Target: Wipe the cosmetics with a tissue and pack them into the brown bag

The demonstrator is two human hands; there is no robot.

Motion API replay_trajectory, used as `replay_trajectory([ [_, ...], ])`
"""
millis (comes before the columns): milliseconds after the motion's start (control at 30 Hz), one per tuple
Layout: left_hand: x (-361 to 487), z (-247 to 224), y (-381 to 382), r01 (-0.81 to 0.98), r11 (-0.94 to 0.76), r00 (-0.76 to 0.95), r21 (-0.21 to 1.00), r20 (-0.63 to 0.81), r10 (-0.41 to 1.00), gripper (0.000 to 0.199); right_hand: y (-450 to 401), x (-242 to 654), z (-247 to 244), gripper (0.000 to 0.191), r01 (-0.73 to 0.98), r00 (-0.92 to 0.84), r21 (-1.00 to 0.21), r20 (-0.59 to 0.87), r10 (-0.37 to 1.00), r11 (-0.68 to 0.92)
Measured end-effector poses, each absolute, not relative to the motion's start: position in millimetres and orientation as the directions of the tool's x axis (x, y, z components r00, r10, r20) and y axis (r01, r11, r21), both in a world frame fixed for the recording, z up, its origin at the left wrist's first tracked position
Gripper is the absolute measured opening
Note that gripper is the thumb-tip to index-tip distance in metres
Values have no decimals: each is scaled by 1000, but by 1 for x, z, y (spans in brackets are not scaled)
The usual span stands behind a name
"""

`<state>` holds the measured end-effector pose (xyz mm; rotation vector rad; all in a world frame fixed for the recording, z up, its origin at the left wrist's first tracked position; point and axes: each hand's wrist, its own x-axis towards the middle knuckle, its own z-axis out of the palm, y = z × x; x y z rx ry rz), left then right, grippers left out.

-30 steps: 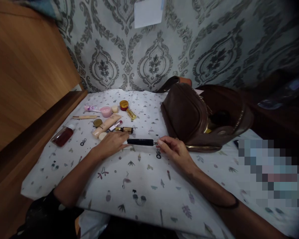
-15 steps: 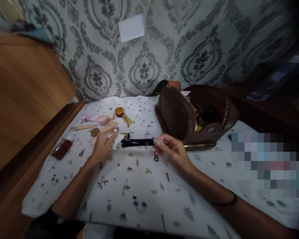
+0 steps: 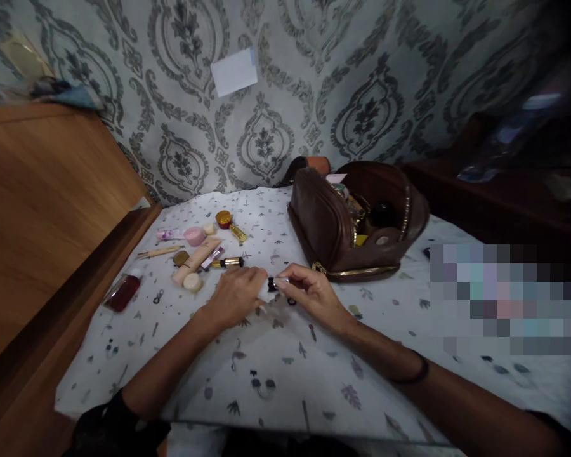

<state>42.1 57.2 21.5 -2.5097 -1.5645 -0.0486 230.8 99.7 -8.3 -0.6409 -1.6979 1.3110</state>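
Near the middle of the cloth, my left hand (image 3: 238,295) is wrapped around a white wipe and most of a black tube (image 3: 272,285). Only the tube's right end shows between my hands. My right hand (image 3: 314,297) pinches that clear or silvery end with thumb and fingers. Behind my left hand lies a small gold and black bottle (image 3: 228,262). Further left are a beige tube (image 3: 197,260), a round cream-coloured item (image 3: 193,282) and a pink jar (image 3: 194,236).
An open brown bag (image 3: 323,222) stands behind my right hand. A bottle of red liquid (image 3: 122,292) lies at the left, by a wooden cabinet (image 3: 52,190). A clear plastic bottle (image 3: 509,136) is at the far right.
My left hand has moved right, from beside the tube's left end to around it, bringing the wipe along. The cosmetics behind it are now uncovered. The view has shifted slightly.
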Motion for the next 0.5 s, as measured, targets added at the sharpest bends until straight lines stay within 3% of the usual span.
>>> replay_trajectory([
  [133, 7, 23, 51, 910, -404, 412, -90, 110, 904, 21, 100, 235, -4, 38, -68, -447, -947, 309, 839, 313],
  [200, -4, 24, 47, 919, -395, 393, -2, 93, 915, 21, 100, 235, -3, 39, -61, -451, -956, 283, 846, 287],
  [333, -11, 30, 41, 864, -340, 339, 370, 70, 938, 30, 101, 234, -2, 41, -110, -435, -968, 249, 865, 223],
  [433, -12, 35, 41, 684, -219, 246, 696, 62, 967, 33, 104, 235, 0, 40, -178, -392, -971, 221, 893, 162],
  [500, -13, 36, 41, 549, -125, 128, 827, 65, 990, 40, 107, 236, 2, 40, -220, -394, -970, 187, 900, 106],
])
